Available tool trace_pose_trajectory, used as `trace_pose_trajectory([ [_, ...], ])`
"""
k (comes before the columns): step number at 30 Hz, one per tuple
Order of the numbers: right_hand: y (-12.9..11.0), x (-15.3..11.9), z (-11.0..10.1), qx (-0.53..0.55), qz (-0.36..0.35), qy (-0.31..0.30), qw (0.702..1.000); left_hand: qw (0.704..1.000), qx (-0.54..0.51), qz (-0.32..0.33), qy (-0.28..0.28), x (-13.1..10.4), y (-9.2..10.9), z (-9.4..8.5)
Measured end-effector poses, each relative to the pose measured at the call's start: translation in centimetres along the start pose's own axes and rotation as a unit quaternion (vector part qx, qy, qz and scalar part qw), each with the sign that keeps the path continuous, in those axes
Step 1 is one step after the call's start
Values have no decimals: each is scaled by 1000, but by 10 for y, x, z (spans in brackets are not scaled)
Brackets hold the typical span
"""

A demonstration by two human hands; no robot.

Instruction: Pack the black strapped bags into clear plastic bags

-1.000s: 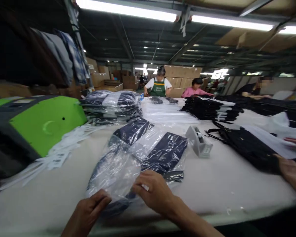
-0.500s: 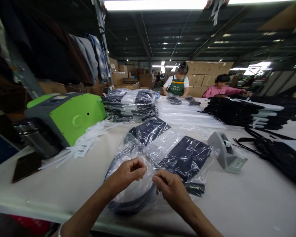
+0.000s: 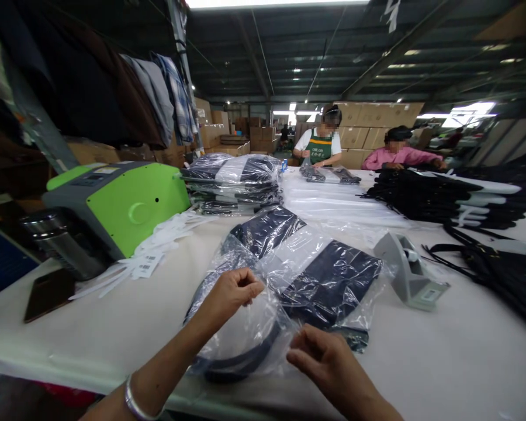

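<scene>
The person is working over the near edge of the worktop [image 3: 127, 333], where a dark folded bundle [image 3: 333, 283] is lying in clear film [image 3: 249, 327], with slack film spreading toward that edge. A pale band [image 3: 296, 255] is crossing the bundle, and a dark curved strip [image 3: 232, 371] is showing through on the side nearest the person.

The left hand [image 3: 230, 295] is hovering over the film with thumb and forefinger drawn together; whether they are pinching any of it, one cannot tell. The right hand [image 3: 333, 359] is curling its fingers just beside the film, nearer the worktop's near edge, and its hold is equally unclear.

Thin and creased as it is looking, the film is probably calling for a light fingertip pinch and even tension from both sides, since a hard tug could be tearing or twisting it. The bundle is best lying flat, with its nearest part watched, as that is reaching close to the near edge. A grey dispenser [image 3: 412, 275] is standing just beside the film's right side, so snagging there is worth avoiding.
</scene>
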State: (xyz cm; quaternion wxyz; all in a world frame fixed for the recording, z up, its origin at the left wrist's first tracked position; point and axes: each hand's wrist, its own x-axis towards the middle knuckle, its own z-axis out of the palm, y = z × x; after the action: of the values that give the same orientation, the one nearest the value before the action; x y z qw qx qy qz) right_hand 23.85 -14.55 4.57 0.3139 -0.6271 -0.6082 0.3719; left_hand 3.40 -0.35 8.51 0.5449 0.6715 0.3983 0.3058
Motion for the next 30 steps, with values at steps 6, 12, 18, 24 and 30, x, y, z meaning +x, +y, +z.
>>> trace_pose_trajectory([
  [6, 46, -21, 1, -22, 54, 83, 995, 996, 80, -22, -22, 54, -27, 12],
  [12, 69, -27, 1, -24, 52, 162, 985, 988, 152, 5, -31, 67, -50, 21],
  [18, 78, -27, 4, -30, 40, 163, 985, 948, 279, 142, 62, 65, -43, 24],
  [24, 86, -30, 9, -121, 17, 224, 967, 956, 247, 149, 44, 78, -59, 22],
  [30, 94, -34, -3, -189, 14, 220, 957, 972, 201, 113, 53, 81, -69, 18],
])
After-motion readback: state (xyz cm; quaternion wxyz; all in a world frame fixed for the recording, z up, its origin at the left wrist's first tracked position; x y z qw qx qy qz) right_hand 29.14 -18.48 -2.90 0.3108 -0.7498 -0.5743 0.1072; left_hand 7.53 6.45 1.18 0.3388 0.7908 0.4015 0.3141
